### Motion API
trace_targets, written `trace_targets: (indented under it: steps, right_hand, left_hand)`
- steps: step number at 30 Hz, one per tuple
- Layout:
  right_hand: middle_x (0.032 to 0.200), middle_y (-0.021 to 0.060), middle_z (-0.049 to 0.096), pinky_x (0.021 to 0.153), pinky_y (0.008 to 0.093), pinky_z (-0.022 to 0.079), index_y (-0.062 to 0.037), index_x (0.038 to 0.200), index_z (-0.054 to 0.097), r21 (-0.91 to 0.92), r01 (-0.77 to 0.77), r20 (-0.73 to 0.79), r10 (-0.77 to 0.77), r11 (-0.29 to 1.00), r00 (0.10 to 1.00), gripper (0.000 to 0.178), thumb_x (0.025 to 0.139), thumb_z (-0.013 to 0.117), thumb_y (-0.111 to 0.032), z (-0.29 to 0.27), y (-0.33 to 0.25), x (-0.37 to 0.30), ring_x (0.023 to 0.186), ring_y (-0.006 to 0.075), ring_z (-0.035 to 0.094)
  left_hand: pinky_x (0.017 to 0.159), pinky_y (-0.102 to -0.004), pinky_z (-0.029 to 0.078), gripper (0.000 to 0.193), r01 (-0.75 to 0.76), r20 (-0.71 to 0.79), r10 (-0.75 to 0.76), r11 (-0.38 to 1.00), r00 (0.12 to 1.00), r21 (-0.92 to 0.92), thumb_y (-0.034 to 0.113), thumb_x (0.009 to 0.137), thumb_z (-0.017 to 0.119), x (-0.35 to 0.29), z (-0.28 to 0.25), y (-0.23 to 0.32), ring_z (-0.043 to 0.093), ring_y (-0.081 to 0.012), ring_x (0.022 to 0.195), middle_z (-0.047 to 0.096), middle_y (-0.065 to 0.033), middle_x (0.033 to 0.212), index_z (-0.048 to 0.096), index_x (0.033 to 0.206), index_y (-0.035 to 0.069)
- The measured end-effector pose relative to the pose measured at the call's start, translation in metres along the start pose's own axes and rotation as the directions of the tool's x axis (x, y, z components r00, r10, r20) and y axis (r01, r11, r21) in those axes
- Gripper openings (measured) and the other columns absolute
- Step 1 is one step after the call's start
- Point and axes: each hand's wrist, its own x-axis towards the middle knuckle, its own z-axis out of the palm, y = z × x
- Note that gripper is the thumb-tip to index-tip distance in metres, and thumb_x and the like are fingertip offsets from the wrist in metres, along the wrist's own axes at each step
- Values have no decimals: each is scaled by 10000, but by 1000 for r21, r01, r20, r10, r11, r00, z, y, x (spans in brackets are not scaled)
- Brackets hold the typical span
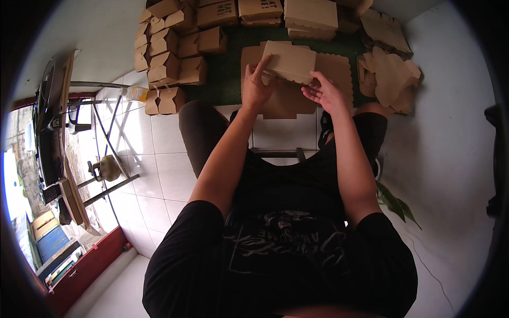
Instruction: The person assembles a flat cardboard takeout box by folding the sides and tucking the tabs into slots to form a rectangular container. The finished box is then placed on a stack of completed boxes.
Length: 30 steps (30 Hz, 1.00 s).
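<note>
A brown cardboard box (290,62) is tilted in front of me, above a stack of flat cardboard blanks with scalloped edges (339,74). My left hand (257,87) grips its left end, fingers along the side and the upper face. At the box's near right corner is my right hand (327,94), its fingertips touching or just beside the edge and its other fingers loosely apart. The underside of the box is hidden.
Folded brown boxes (163,68) stand in rows on a green mat (238,40) at the left. More cardboard pieces (392,77) lie at the right. A bottle with yellow liquid (136,94) is beside the boxes. White tiles (175,175) cover the floor.
</note>
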Motion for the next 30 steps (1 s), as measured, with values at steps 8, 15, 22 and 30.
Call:
trace_targets:
  steps: [8,15,22,30]
  right_hand:
    - [1024,83,629,900,437,704,-32,1180,652,-9,-37,9,37,999,999,423,947,870,-311,0,-2,0,948,292,769]
    - [1067,96,682,966,427,679,-25,1249,669,-46,1,-7,-1,999,1000,483,937,858,-341,-7,-1,6,972,277,765]
    - [1076,105,698,943,414,669,-27,1255,669,-40,-2,-22,1,999,1000,506,930,847,-371,-7,-4,4,965,277,773]
    - [1083,109,678,908,415,671,-41,1256,660,-87,-31,-20,29,996,999,532,914,849,-402,-8,-12,2,963,294,794]
  left_hand:
    - [1042,-501,609,872,28,-13,-28,999,1000,19,150,773,974,8,-3,-1,690,-381,1238,664,-135,1323,636,1561,307]
    - [1002,-455,626,845,-51,88,54,998,995,-34,104,855,938,15,-9,-14,710,-341,1160,669,-130,1257,627,1606,331]
    - [972,-435,635,811,-50,125,53,998,991,-26,89,892,912,16,-13,-15,747,-293,1037,674,-121,1211,637,1612,339]
    - [954,-427,639,822,-72,110,76,997,991,-34,13,877,868,17,-11,-14,756,-277,1020,680,-115,1216,638,1607,312]
